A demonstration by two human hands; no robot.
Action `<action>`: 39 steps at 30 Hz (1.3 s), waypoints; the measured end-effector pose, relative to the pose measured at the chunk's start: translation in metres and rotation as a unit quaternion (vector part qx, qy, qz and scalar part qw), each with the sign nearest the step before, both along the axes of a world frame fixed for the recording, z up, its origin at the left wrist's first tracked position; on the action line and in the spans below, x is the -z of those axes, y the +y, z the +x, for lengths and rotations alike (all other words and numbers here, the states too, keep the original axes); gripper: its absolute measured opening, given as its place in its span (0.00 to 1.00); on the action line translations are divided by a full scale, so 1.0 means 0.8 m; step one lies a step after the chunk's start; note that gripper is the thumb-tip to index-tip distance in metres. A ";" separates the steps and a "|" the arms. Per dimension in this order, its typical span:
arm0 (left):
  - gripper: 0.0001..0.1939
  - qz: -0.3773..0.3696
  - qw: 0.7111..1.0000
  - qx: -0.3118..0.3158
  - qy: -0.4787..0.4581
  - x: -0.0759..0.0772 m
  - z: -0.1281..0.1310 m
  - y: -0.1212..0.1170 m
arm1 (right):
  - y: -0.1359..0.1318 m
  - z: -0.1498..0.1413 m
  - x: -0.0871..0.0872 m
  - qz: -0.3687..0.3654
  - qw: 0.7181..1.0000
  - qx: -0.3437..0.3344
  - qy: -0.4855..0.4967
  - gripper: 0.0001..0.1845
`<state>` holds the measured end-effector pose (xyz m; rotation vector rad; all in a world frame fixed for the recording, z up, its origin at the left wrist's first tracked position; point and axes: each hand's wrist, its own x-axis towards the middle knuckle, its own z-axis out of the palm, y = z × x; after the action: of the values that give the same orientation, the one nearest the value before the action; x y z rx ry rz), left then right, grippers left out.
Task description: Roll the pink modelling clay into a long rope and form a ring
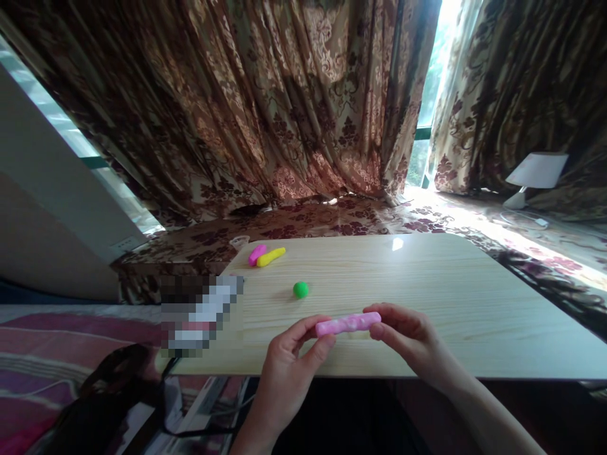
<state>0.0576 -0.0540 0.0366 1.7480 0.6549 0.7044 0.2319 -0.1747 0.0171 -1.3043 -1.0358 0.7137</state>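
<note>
A pink clay roll [348, 323] is held level just above the near edge of the light wooden table [450, 297]. My left hand [291, 357] pinches its left end between thumb and fingers. My right hand [408, 338] pinches its right end the same way. A small green clay ball [300, 289] lies on the table just beyond the roll. Farther back at the left corner lie a magenta clay piece [257, 254] and a yellow clay roll [271, 256], touching each other.
A blurred patch [202, 313] covers the table's left edge. A small clear cup [239, 241] stands behind the corner. Patterned curtains [284, 107] hang behind, with a white lamp [535, 174] at the right. Dark straps [118, 385] lie on striped bedding at the lower left.
</note>
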 end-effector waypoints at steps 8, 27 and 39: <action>0.13 0.056 0.998 0.008 0.038 0.000 0.000 -0.004 | -0.004 0.001 0.005 -0.006 1.000 0.010 0.002 0.15; 0.12 0.302 0.953 0.013 0.024 0.005 0.015 -0.024 | -0.007 -0.007 -0.003 -0.003 0.996 -0.038 -0.086 0.09; 0.09 0.288 0.955 0.053 0.048 -0.004 0.008 -0.026 | -0.014 -0.006 -0.005 0.005 0.992 -0.053 -0.115 0.14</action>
<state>0.0639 -0.0749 0.0399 2.3477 0.4353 0.7895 0.2270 -0.1857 0.0210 -1.3516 -1.3010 0.6465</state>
